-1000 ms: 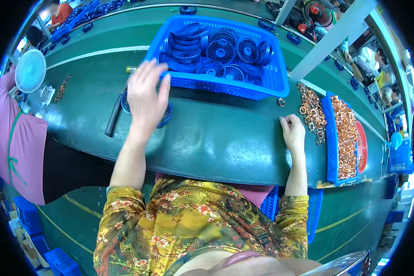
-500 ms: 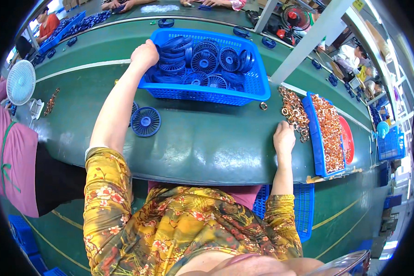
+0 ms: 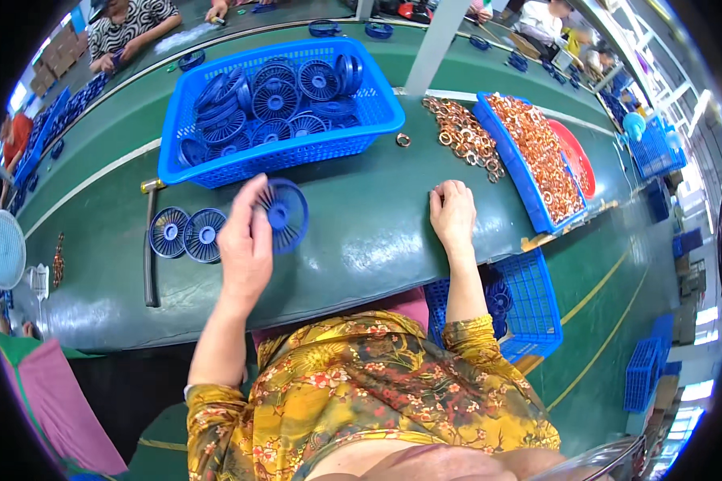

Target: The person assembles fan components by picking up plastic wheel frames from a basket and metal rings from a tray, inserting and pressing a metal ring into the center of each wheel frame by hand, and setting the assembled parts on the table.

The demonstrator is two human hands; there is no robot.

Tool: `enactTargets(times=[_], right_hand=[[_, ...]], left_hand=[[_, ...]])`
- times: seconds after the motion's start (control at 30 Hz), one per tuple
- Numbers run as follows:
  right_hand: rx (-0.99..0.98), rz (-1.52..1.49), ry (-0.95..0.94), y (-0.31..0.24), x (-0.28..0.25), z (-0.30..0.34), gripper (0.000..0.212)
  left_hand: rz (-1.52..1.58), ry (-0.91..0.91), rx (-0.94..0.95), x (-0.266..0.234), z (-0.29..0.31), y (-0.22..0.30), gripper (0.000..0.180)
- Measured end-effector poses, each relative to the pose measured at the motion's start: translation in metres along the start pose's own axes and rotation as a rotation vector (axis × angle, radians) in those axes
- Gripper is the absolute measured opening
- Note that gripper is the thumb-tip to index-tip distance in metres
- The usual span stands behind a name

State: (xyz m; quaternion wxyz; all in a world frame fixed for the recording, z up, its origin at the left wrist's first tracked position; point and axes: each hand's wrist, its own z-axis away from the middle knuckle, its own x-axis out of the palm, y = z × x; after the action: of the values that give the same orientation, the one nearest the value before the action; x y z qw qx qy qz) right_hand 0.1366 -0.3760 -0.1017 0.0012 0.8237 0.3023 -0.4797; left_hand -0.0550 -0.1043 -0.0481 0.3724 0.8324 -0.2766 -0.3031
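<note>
My left hand [image 3: 245, 250] grips a dark blue slotted round plastic disc [image 3: 290, 218] by its left edge, tilted and slightly blurred above the table. Two similar discs [image 3: 186, 234] lie flat to the left of this hand, side by side. Past them rests a hammer [image 3: 152, 248] with a dark handle. Beyond the hand stands a blue plastic basket [image 3: 289, 147] heaped with more slotted discs. My right hand [image 3: 454, 212] is over the green tabletop with its fingers curled; whatever they hold is hidden. It is nearest a loose pile of copper-coloured rings [image 3: 462, 138].
A blue tray [image 3: 540, 210] full of copper rings stands at the right, overlapping a red round dish [image 3: 576, 156]. One ring [image 3: 403, 140] lies beside the basket. A metal post [image 3: 427, 52] rises behind. Co-workers sit across and to my left. A blue crate [image 3: 529, 301] stands below the table edge.
My left hand has left the basket's left end and come nearer, now with a disc in it. My right hand has drawn away from the ring pile. The view has swung rightward.
</note>
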Motion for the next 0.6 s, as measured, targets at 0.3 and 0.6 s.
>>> enactTargets(times=[0.3,0.6], right_hand=[[-0.042,-0.157,0.115,0.016,0.01,0.01,0.009],[-0.023,-0.264,0.118,0.021,0.008,0.003,0.013]], left_hand=[[-0.301,-0.048,0.243,0.02,0.04,0.008,0.034],[0.846,-0.291,0.675,0.024,0.05,0.133,0.015]])
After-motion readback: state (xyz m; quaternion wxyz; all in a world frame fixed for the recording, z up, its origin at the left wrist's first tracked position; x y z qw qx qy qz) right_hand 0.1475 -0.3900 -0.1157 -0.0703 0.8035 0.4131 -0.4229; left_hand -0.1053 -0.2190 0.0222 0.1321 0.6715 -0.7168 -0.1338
